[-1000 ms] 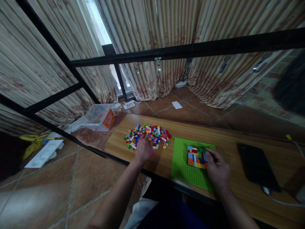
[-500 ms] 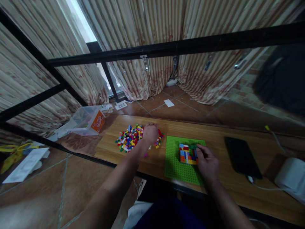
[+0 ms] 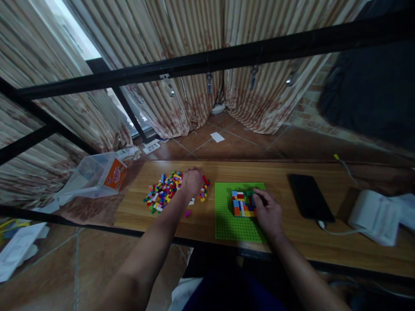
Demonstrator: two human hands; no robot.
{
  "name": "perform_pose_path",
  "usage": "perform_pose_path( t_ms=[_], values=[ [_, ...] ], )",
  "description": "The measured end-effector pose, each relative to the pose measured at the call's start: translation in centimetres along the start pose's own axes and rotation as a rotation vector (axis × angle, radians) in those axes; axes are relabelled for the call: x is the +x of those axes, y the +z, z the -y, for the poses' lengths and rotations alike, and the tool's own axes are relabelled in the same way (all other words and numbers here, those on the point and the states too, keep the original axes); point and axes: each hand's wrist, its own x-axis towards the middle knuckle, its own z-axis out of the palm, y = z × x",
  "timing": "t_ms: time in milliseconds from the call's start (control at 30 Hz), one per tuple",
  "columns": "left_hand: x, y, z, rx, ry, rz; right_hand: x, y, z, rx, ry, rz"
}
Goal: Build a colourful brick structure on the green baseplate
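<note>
A pile of small colourful building bricks (image 3: 164, 191) lies on the left part of the wooden table. My left hand (image 3: 193, 181) is at the pile's right side, its fingers curled down; anything they hold is hidden. A few loose bricks, one of them a pink brick (image 3: 187, 213), lie just beside it. On a green studded baseplate (image 3: 223, 226) sits a low rectangular build of bricks (image 3: 240, 206) in several colours. My right hand (image 3: 269, 211) grips the build's right edge between thumb and fingers, covering part of that side.
Right of the baseplate lies a black phone (image 3: 310, 198) with a white cable plugged in. A white roll of paper (image 3: 376, 216) stands beyond it. A clear plastic box (image 3: 94, 177) with an orange label is on the floor at left. A black metal bar (image 3: 194, 62) crosses above the table.
The view has swung a little to the right, so everything appears shifted left. Both hands keep their places, the left at the pile and the right at the brick build.
</note>
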Motion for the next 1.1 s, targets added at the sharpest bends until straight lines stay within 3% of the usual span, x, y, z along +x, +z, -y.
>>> perform_pose_path(
  t_ms=[67,200,367,500,767,1100],
  values=[
    [-0.7,-0.2,-0.5,-0.139,0.018,-0.033,0.0,0.0,0.0,-0.002,-0.003,0.003],
    [-2.6,0.5,-2.1,-0.647,0.061,0.0,0.1,-0.1,0.1,-0.003,-0.007,0.008],
    [-5.1,2.8,-4.1,-1.124,-0.083,0.074,0.1,-0.1,0.2,-0.011,-0.012,0.003],
    [-6.1,3.8,-5.3,-1.201,-0.148,0.07,0.1,0.0,0.3,-0.004,-0.024,0.003],
    [-6.8,4.7,-6.8,-1.26,-0.102,-0.011,0.1,-0.1,0.6,-0.008,-0.024,0.005],
    [-7.3,6.1,-7.2,-1.242,-0.073,-0.016,0.1,-0.1,0.5,-0.017,-0.024,0.003]
  ],
)
